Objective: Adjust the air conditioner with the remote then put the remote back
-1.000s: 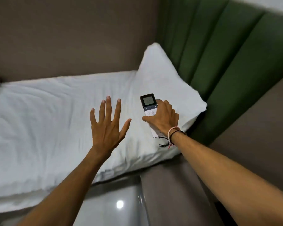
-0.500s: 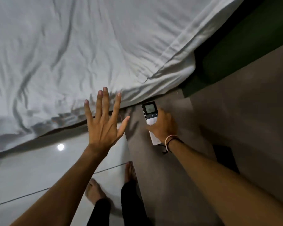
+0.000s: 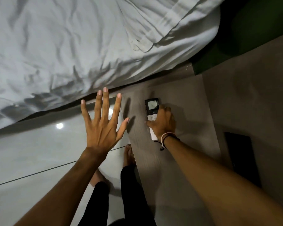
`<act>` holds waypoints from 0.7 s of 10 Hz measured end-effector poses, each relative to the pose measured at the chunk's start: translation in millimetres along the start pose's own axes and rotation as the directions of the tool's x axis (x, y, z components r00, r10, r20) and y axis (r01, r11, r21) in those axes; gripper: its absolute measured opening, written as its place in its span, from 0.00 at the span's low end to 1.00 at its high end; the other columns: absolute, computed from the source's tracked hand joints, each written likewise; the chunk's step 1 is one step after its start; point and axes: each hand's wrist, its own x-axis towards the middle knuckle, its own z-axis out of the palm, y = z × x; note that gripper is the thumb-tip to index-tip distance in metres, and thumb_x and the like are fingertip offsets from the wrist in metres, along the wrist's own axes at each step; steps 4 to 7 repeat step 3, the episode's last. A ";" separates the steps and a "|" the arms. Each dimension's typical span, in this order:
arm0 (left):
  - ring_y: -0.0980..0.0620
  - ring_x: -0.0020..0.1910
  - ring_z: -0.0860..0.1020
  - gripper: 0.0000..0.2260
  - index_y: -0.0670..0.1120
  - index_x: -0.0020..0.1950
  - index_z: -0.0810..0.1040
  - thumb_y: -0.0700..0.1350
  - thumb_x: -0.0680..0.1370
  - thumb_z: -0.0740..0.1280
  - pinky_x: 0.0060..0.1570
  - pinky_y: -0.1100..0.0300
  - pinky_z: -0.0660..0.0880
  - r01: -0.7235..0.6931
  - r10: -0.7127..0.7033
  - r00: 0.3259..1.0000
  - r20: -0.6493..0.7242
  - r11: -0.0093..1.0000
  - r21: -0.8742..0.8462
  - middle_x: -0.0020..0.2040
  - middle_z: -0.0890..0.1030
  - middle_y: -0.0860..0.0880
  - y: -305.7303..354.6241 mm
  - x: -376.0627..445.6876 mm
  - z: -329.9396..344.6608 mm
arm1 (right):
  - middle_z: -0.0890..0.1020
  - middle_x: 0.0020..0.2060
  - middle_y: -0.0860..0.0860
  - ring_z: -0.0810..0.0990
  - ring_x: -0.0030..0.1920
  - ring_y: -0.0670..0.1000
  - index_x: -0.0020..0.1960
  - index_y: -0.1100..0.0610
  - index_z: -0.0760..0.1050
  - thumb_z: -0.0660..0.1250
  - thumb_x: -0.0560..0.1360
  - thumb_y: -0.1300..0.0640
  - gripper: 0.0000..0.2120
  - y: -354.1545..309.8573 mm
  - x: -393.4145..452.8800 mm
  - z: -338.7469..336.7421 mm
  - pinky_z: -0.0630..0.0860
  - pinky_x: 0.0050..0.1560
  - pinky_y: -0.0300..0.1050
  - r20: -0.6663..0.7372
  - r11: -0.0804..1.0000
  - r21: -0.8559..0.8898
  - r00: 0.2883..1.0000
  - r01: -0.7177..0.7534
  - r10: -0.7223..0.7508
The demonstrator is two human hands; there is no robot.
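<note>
The white remote (image 3: 152, 107) has a dark top with a small screen and a power button. My right hand (image 3: 163, 123) is closed around its lower half, holding it low over the grey bedside table top (image 3: 183, 98). Whether the remote touches the surface I cannot tell. My left hand (image 3: 103, 121) hovers to the left over the floor, palm down, fingers spread wide and holding nothing. The air conditioner is out of view.
A bed with a rumpled white sheet (image 3: 64, 46) fills the upper left. A green padded headboard (image 3: 252, 30) sits at the upper right. Glossy white floor tiles (image 3: 31, 152) lie below, with my bare feet (image 3: 128, 155) beside the table. A dark opening (image 3: 240, 157) shows at right.
The camera has tilted down from the pillow and headboard to the floor and bedside table. My right hand has brought the remote down from over the pillow to the table top. My left hand stays spread.
</note>
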 end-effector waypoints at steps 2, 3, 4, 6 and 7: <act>0.40 0.83 0.53 0.33 0.50 0.85 0.49 0.65 0.84 0.50 0.78 0.29 0.50 0.002 -0.002 1.000 0.010 1.000 0.020 0.84 0.53 0.38 -6.2 0.6 -7.1 | 0.73 0.69 0.60 0.75 0.68 0.61 0.75 0.58 0.65 0.78 0.69 0.43 0.41 1.7 -1.9 0.4 0.79 0.60 0.57 0.032 0.998 -0.048 0.999 0.029 -0.027; 0.40 0.83 0.53 0.33 0.50 0.85 0.50 0.65 0.84 0.50 0.78 0.29 0.52 0.003 -0.003 1.000 -0.011 1.000 0.023 0.84 0.54 0.38 -10.0 2.4 -20.8 | 0.67 0.75 0.61 0.69 0.73 0.61 0.80 0.57 0.57 0.69 0.72 0.33 0.47 -2.0 -11.5 -7.8 0.74 0.67 0.58 -0.022 0.975 -0.201 0.995 0.094 -0.100; 0.40 0.83 0.53 0.33 0.50 0.85 0.50 0.65 0.84 0.50 0.78 0.29 0.52 0.003 -0.003 1.000 -0.011 1.000 0.023 0.84 0.54 0.38 -10.0 2.4 -20.8 | 0.67 0.75 0.61 0.69 0.73 0.61 0.80 0.57 0.57 0.69 0.72 0.33 0.47 -2.0 -11.5 -7.8 0.74 0.67 0.58 -0.022 0.975 -0.201 0.995 0.094 -0.100; 0.40 0.83 0.53 0.33 0.50 0.85 0.50 0.65 0.84 0.50 0.78 0.29 0.52 0.003 -0.003 1.000 -0.011 1.000 0.023 0.84 0.54 0.38 -10.0 2.4 -20.8 | 0.67 0.75 0.61 0.69 0.73 0.61 0.80 0.57 0.57 0.69 0.72 0.33 0.47 -2.0 -11.5 -7.8 0.74 0.67 0.58 -0.022 0.975 -0.201 0.995 0.094 -0.100; 0.40 0.83 0.53 0.33 0.50 0.85 0.50 0.65 0.84 0.50 0.78 0.29 0.52 0.003 -0.003 1.000 -0.011 1.000 0.023 0.84 0.54 0.38 -10.0 2.4 -20.8 | 0.67 0.75 0.61 0.69 0.73 0.61 0.80 0.57 0.57 0.69 0.72 0.33 0.47 -2.0 -11.5 -7.8 0.74 0.67 0.58 -0.022 0.975 -0.201 0.995 0.094 -0.100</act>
